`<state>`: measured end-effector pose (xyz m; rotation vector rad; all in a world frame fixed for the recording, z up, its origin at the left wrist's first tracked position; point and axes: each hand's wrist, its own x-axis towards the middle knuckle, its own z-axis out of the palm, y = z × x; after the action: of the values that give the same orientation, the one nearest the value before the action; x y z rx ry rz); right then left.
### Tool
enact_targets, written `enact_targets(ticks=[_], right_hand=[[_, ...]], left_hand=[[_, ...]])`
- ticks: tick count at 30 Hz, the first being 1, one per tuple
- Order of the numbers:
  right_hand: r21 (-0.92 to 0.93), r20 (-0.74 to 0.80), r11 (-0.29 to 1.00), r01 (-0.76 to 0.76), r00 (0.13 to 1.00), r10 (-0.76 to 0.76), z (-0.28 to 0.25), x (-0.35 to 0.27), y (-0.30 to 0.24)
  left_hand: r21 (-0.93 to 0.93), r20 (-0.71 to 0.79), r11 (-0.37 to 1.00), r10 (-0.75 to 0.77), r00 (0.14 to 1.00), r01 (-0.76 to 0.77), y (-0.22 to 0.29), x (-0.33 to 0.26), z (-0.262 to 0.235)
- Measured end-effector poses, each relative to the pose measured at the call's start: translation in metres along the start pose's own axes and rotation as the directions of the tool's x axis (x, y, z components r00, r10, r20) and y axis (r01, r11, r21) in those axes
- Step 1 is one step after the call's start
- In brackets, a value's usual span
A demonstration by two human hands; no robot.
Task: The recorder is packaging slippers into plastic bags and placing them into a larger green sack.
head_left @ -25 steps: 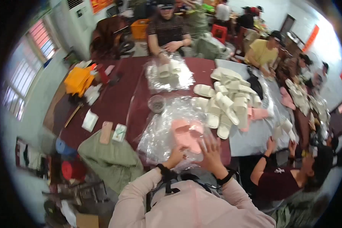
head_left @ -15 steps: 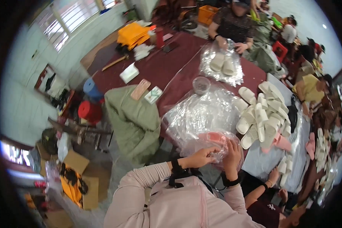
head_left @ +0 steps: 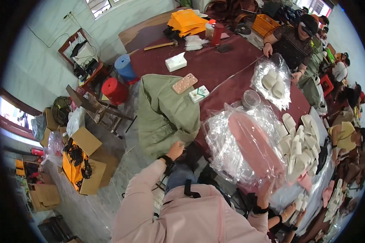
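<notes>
Long, flat pink rubber slipper piece (head_left: 253, 141), sole-like face up, lies inside a clear plastic bag (head_left: 272, 172) over a spread stack of crinkly clear plastic bags (head_left: 218, 141), near edge of the dark red table (head_left: 239, 65).

Change: half a second ago both hands had the pink footwear bunched in plastic at the table edge. Now it's stretched out flat; left hand has come off. Reads as bagging mostly done, my judgement; can't tell if the bag mouth is closed.

Right hand (head_left: 265, 192): at the bag's near end, seems to pinch the film; finger spread blurred. Left hand (head_left: 175, 150): loosely curled, by the lower edge of the olive-green cloth sack (head_left: 162, 113); can't tell if touching or holding.

Around: heap of cream slippers (head_left: 298, 150) just right, round clear tub (head_left: 251, 99) beyond.
</notes>
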<state>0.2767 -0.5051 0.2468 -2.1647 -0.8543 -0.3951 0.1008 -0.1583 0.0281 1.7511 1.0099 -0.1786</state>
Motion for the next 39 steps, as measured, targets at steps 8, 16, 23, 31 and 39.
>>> enact_targets(ticks=[8, 16, 23, 31, 39], right_hand=[[0.888, 0.412, -0.029, -0.460, 0.765, 0.495, 0.109, 0.023, -0.088], [0.429, 0.526, 0.689, -0.584, 0.782, 0.335, 0.217, 0.082, -0.152], [0.544, 0.425, 0.650, -0.531, 0.842, 0.332, 0.293, 0.101, -0.191], [0.596, 0.630, 0.262, -0.759, 0.644, 0.434, 0.374, 0.087, -0.211], [0.215, 0.583, 0.911, -0.351, 0.795, 0.169, 0.406, 0.072, -0.197]], left_hand=[[0.402, 0.320, 0.812, 0.308, 0.896, -0.423, -0.041, 0.089, 0.011], [0.484, 0.754, 0.701, -0.030, 0.656, -0.524, 0.003, 0.064, -0.048], [0.503, 0.830, 0.533, -0.079, 0.552, -0.680, -0.062, 0.056, -0.119], [0.436, 0.822, 0.529, 0.095, 0.561, -0.728, -0.095, 0.026, -0.105], [0.431, 0.573, 0.765, 0.177, 0.800, -0.478, 0.004, -0.013, -0.100]])
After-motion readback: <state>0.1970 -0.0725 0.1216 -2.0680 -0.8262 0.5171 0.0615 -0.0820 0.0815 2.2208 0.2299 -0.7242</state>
